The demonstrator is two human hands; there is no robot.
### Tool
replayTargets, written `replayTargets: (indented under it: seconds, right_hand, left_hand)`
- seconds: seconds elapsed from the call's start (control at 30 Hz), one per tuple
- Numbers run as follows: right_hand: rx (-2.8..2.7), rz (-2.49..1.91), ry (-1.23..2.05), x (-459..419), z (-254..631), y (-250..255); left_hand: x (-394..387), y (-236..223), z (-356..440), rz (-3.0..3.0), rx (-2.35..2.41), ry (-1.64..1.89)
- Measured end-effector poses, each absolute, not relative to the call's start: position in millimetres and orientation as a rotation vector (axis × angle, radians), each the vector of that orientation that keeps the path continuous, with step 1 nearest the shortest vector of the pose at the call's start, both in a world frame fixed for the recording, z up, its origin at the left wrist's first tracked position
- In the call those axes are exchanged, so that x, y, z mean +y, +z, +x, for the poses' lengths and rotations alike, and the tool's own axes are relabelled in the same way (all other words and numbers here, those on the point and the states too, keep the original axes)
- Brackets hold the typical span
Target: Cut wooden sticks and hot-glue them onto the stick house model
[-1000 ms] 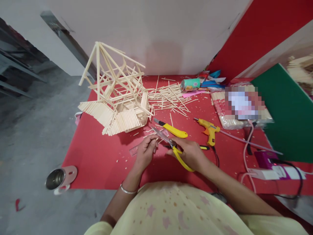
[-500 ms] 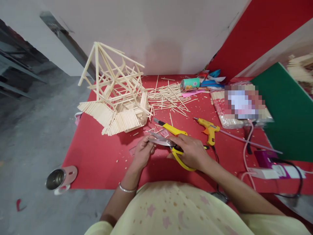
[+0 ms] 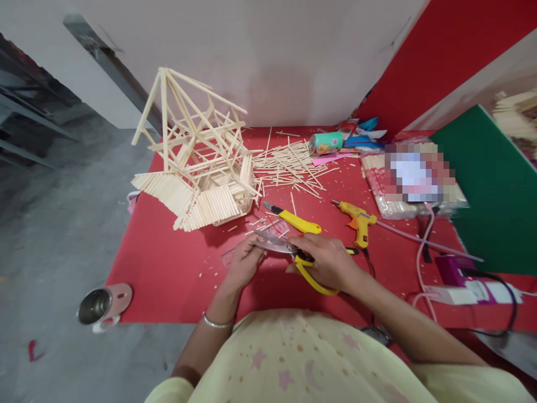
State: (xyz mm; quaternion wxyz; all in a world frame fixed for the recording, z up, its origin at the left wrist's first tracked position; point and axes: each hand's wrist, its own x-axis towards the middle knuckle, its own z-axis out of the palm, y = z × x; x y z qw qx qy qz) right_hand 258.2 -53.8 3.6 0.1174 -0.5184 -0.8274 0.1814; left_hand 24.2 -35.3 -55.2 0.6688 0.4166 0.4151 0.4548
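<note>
My right hand (image 3: pixel 325 258) is wrapped around the yellow handles of a pair of scissors (image 3: pixel 274 246), whose metal blades point left and stand apart. At the blade tips, my left hand (image 3: pixel 245 260) has its fingers pinched together. Whatever lies in that pinch is too small to make out. Just beyond the scissors rests a yellow utility knife (image 3: pixel 297 221). A clear ruler (image 3: pixel 227 257) lies partly hidden behind my left hand. The stick-built model house (image 3: pixel 201 168), with an open roof frame, stands behind and to the left.
Loose wooden sticks (image 3: pixel 289 165) lie in a pile near a green can (image 3: pixel 327 143). A yellow glue gun (image 3: pixel 358 221) sits to the right, close to a bag of sticks (image 3: pixel 381 190) and a power strip (image 3: pixel 465 291). A pink mug (image 3: pixel 119 299) stands at the table's front-left edge.
Both hands stay almost in place, with the scissors still at my left fingertips. The view has shifted very slightly. Nothing has been picked up or put down.
</note>
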Motion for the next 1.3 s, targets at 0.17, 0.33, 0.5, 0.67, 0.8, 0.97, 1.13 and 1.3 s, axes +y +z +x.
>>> replayTargets:
  seconds: [0.17, 0.33, 0.5, 0.67, 0.8, 0.97, 1.13, 1.3]
  right_hand:
    - [-2.374, -1.451, 0.518, -56.0, 258.8, -2.9]
    - [-2.379, -1.430, 0.487, -56.1, 262.1, -7.5]
    - [-2.470, -1.486, 0.404, -53.8, 264.4, -4.7]
    - [-2.464, -1.449, 0.434, -53.8, 263.6, -3.2]
    - [-2.438, -1.424, 0.393, -53.9, 264.7, -4.1]
    - [-2.381, -1.448, 0.421, -59.2, 262.6, -7.8]
    - [-2.211, -1.922, 0.405, -46.8, 262.7, -0.4]
    - [-2.095, -2.275, 0.187, 12.4, 259.4, 1.0]
  left_hand:
    - [-36.1, -54.6, 22.5, 0.967, 0.947, 0.998]
    - [-36.0, -55.2, 21.6, 0.978, 0.917, 0.981]
    - [-34.4, -53.5, 19.6, 1.009, 0.923, 0.956]
    - [-34.4, -51.4, 18.4, 1.042, 0.922, 0.952]
    - [-36.7, -54.1, 20.7, 0.981, 0.877, 0.951]
    - [-39.0, -53.8, 26.1, 0.867, 0.831, 0.970]
    - [-36.1, -49.3, 29.5, 0.819, 0.822, 1.020]
    - [-29.6, -36.9, 35.0, 0.733, 0.750, 1.116]
